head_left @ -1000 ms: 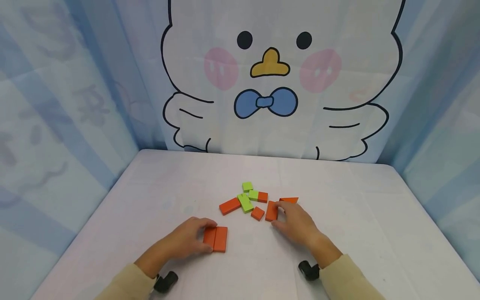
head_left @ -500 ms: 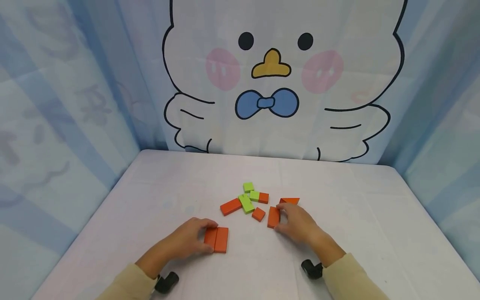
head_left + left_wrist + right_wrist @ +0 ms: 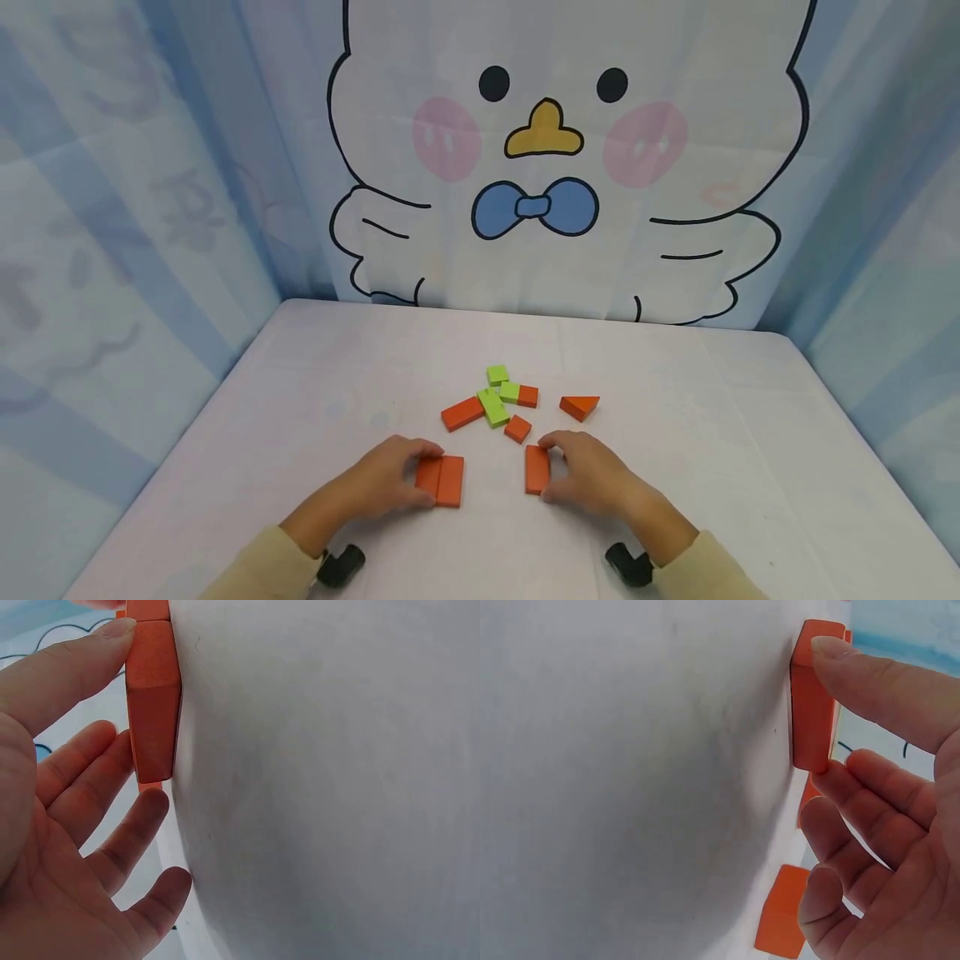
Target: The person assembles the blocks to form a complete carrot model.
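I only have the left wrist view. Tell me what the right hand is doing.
Observer: The right hand grips a single red block by its ends.

Operator: Report any other colours among the blocks.

Observer: Green blocks lie beyond both hands, close to some red ones.

Operator: Now point out any block that isn't rectangular.

Observer: A triangular block, orange, lies on its own to the right of the green ones, beyond the right hand.
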The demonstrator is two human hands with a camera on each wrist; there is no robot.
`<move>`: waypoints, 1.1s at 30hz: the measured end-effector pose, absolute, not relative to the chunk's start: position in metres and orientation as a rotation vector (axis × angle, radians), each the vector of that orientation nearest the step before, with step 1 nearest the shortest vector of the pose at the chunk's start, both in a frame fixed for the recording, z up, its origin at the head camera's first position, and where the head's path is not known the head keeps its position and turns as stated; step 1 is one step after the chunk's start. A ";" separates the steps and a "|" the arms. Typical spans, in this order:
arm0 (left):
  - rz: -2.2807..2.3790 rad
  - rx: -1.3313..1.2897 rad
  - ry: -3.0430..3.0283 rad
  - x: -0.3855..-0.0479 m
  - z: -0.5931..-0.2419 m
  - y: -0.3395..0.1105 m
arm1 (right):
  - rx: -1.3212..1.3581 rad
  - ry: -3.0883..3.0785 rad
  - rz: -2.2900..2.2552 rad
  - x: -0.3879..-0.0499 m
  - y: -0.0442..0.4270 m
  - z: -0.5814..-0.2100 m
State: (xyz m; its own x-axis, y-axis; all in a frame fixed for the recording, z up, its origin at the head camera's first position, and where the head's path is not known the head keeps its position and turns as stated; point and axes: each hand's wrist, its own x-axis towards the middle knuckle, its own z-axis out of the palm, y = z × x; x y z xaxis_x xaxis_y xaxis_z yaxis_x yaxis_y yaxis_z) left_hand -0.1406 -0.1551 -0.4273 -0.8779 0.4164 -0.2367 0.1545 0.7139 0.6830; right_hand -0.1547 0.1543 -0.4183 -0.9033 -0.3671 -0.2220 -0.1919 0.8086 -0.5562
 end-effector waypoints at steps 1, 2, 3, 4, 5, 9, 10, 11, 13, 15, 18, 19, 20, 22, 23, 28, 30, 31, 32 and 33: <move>0.969 0.449 2.547 -0.140 -0.427 -0.154 | -0.432 2.667 -0.770 -0.154 0.153 -0.418; 0.968 0.457 2.550 -0.140 -0.428 -0.152 | -0.441 2.663 -0.762 -0.153 0.152 -0.418; 0.967 0.464 2.552 -0.140 -0.428 -0.151 | -0.450 2.659 -0.754 -0.152 0.151 -0.418; 0.967 0.466 2.554 -0.140 -0.428 -0.150 | -0.460 2.655 -0.749 -0.152 0.150 -0.418; 0.964 0.470 2.558 -0.139 -0.429 -0.149 | -0.470 2.652 -0.745 -0.151 0.149 -0.418; 0.946 0.465 2.562 -0.139 -0.429 -0.145 | -0.515 2.633 -0.743 -0.150 0.144 -0.420; 0.941 0.460 2.561 -0.139 -0.429 -0.144 | -0.526 2.629 -0.746 -0.149 0.143 -0.420; 0.936 0.458 2.560 -0.140 -0.428 -0.142 | -0.537 2.625 -0.747 -0.149 0.142 -0.420; 0.924 0.456 2.562 -0.140 -0.428 -0.140 | -0.554 2.613 -0.757 -0.147 0.139 -0.419; 0.917 0.455 2.564 -0.140 -0.428 -0.137 | -0.572 2.608 -0.763 -0.146 0.138 -0.419; 0.900 0.464 2.575 -0.139 -0.428 -0.132 | -0.604 2.603 -0.767 -0.144 0.135 -0.418; 0.898 0.466 2.577 -0.139 -0.428 -0.130 | -0.612 2.603 -0.767 -0.144 0.134 -0.417; 0.897 0.469 2.578 -0.139 -0.428 -0.128 | -0.620 2.603 -0.766 -0.144 0.133 -0.417; 0.888 0.472 2.582 -0.139 -0.428 -0.125 | -0.635 2.604 -0.762 -0.144 0.132 -0.416; 0.886 0.470 2.581 -0.140 -0.428 -0.123 | -0.637 2.603 -0.761 -0.143 0.131 -0.416; 0.855 0.479 2.590 -0.140 -0.429 -0.118 | -0.623 2.589 -0.767 -0.143 0.127 -0.416; 0.846 0.481 2.592 -0.141 -0.429 -0.116 | -0.626 2.586 -0.770 -0.143 0.126 -0.417; 0.842 0.477 2.592 -0.141 -0.429 -0.115 | -0.629 2.587 -0.768 -0.143 0.126 -0.417; 0.845 0.472 2.590 -0.141 -0.429 -0.114 | -0.635 2.590 -0.764 -0.142 0.126 -0.417; 0.849 0.463 2.588 -0.141 -0.429 -0.113 | -0.642 2.594 -0.760 -0.142 0.125 -0.417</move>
State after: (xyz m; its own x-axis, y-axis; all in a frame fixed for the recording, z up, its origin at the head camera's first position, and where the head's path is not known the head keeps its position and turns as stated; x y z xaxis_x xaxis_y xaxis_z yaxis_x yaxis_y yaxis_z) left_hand -0.1406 -0.1131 -0.4288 -0.8750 0.4163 -0.2472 0.1889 0.7637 0.6173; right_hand -0.1422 0.1252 -0.4168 -0.8314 -0.5145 -0.2098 -0.3198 0.7519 -0.5765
